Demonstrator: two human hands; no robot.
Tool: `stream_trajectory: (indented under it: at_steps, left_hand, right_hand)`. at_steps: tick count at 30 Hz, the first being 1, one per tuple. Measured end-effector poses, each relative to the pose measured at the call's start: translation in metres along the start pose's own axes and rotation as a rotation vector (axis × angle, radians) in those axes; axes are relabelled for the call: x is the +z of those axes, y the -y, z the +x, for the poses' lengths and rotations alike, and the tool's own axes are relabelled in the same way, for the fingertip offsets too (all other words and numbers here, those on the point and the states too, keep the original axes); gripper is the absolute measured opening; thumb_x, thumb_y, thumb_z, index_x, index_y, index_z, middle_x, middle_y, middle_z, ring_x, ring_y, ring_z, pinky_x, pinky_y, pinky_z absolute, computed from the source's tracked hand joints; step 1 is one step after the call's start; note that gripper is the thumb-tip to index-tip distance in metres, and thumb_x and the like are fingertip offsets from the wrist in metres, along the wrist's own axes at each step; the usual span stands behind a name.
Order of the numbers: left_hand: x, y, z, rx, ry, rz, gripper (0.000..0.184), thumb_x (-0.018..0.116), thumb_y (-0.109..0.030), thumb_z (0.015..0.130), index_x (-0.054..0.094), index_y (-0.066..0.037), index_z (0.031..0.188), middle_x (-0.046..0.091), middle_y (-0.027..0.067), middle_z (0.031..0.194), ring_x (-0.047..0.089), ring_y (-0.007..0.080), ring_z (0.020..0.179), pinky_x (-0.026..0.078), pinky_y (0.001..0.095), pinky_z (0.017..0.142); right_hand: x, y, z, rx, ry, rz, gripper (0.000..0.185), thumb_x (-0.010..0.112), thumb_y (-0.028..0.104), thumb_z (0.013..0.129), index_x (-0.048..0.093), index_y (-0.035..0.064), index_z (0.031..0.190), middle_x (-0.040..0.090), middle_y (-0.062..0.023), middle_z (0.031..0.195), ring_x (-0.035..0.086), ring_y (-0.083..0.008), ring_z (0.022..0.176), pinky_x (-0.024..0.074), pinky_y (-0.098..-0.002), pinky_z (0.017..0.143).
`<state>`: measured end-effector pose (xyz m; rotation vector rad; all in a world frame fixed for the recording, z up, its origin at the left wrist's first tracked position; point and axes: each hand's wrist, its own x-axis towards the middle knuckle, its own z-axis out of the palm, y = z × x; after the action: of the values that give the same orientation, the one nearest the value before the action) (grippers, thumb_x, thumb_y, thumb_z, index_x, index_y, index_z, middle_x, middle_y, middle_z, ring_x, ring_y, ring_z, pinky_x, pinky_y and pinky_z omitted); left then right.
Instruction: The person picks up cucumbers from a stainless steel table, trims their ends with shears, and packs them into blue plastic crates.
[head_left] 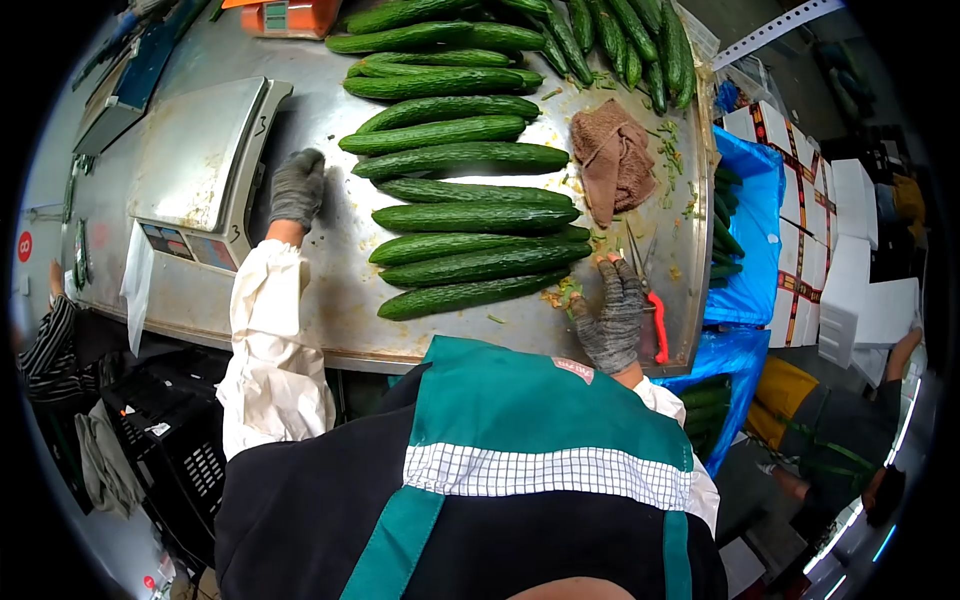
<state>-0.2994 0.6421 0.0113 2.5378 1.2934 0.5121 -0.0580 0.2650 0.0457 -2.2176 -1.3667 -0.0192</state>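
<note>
My left hand (298,188), in a grey glove, rests on the metal table between the scale (195,160) and the cucumbers. Its fingers are pressed together, and whatever they may hold is hidden. My right hand (609,318), gloved with bare fingertips, lies at the table's front right with fingers apart and nothing in it. Just right of it are scissors (655,315) with red handles, blades pointing away. Several green cucumbers (475,216) lie sideways in a column between my hands. A crumpled brown cloth (613,160) sits right of them, beside green scraps (670,158).
More cucumbers (640,40) are heaped at the back right. An orange device (290,17) stands at the back left. Blue-lined crates (750,230) adjoin the table's right edge, with white boxes (795,215) beyond. Other people are at the far left and far right.
</note>
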Motion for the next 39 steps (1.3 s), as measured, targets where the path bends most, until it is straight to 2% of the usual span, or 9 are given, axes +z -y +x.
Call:
stream_trajectory:
  at_steps: [4,5,9,14,16,20,26,36,39]
  left_hand:
    - [-0.046,-0.026,-0.030,-0.288,0.467,0.334,0.021,0.060,-0.029,0.075,0.065,-0.011,0.084,0.058,0.0166,0.094,0.056,0.0321,0.088,0.043,0.0371,0.079]
    - [-0.056,-0.037,-0.038,-0.295,0.597,0.462,0.026,0.062,-0.035,0.072,0.067,-0.013,0.084,0.048,0.0125,0.121,0.046,0.0330,0.109,0.038,0.0411,0.088]
    - [-0.058,-0.031,-0.090,-0.240,0.345,0.702,0.025,0.063,-0.037,0.071,0.068,-0.013,0.078,0.018,-0.0002,0.143,0.015,0.0396,0.128,0.029,0.0541,0.092]
    - [-0.074,-0.057,-0.136,-0.224,0.145,0.571,0.024,0.065,-0.031,0.070,0.065,-0.008,0.076,0.030,0.0060,0.137,0.021,0.0398,0.125,0.030,0.0493,0.093]
    - [-0.069,-0.069,-0.156,-0.062,-0.164,0.277,0.018,0.068,-0.022,0.067,0.062,-0.006,0.073,0.047,0.0137,0.121,0.043,0.0335,0.112,0.039,0.0342,0.083]
    - [-0.080,-0.118,-0.172,-0.863,0.734,-0.623,0.024,0.060,-0.025,0.080,0.058,-0.002,0.088,0.062,0.0127,0.086,0.060,0.0242,0.080,0.048,0.0300,0.066]
    - [-0.023,-0.137,-0.203,-1.332,0.728,-1.966,0.033,0.060,-0.028,0.081,0.056,0.002,0.093,0.056,0.0219,0.103,0.055,0.0339,0.096,0.046,0.0424,0.082]
    - [0.026,-0.184,-0.169,-1.692,0.623,-2.109,0.056,0.074,-0.034,0.066,0.049,-0.002,0.106,0.053,0.0215,0.107,0.052,0.0337,0.099,0.044,0.0489,0.083]
    - [0.034,-0.187,-0.169,-1.449,0.486,-2.249,0.063,0.073,-0.036,0.066,0.046,-0.005,0.115,0.049,0.0185,0.115,0.046,0.0338,0.107,0.041,0.0504,0.086]
  right_hand:
    - [0.000,-0.016,0.012,-0.012,-0.062,0.009,0.051,0.065,0.017,0.072,0.045,0.0038,0.117,0.047,-0.0161,0.115,0.046,-0.0324,0.105,0.0382,-0.0397,0.088]
    - [-0.001,-0.018,0.019,-0.016,-0.056,0.013,0.051,0.065,0.017,0.072,0.045,0.0038,0.117,0.047,-0.0161,0.115,0.046,-0.0324,0.105,0.0382,-0.0397,0.088]
    - [-0.017,0.000,0.083,-0.028,0.084,0.083,0.041,0.062,0.028,0.075,0.053,0.0011,0.104,0.054,-0.0167,0.103,0.050,-0.0311,0.098,0.0406,-0.0385,0.084]
    - [0.012,0.024,0.147,-0.130,0.337,0.115,0.043,0.059,0.036,0.076,0.056,0.0001,0.100,0.056,-0.0162,0.102,0.052,-0.0293,0.097,0.0410,-0.0356,0.085]
    - [0.026,0.030,0.167,-0.200,0.324,0.036,0.046,0.058,0.037,0.076,0.055,0.0004,0.103,0.056,-0.0170,0.103,0.053,-0.0301,0.096,0.0405,-0.0353,0.086]
    - [0.034,0.045,0.208,0.097,0.632,-0.214,0.053,0.056,0.043,0.077,0.052,0.0009,0.109,0.055,-0.0187,0.105,0.052,-0.0302,0.100,0.0405,-0.0381,0.087]
    - [0.056,0.041,0.218,-0.025,0.807,-0.349,0.072,0.050,0.061,0.072,0.052,-0.0002,0.110,0.055,-0.0207,0.108,0.052,-0.0323,0.100,0.0404,-0.0385,0.087]
    - [0.069,0.038,0.206,-0.139,0.856,-0.139,0.079,0.053,0.067,0.065,0.055,-0.0001,0.106,0.056,-0.0193,0.106,0.054,-0.0303,0.099,0.0408,-0.0354,0.087]
    - [0.066,0.051,0.211,-0.082,1.054,-0.174,0.080,0.055,0.069,0.062,0.059,0.0000,0.102,0.058,-0.0193,0.102,0.056,-0.0292,0.096,0.0417,-0.0336,0.084]
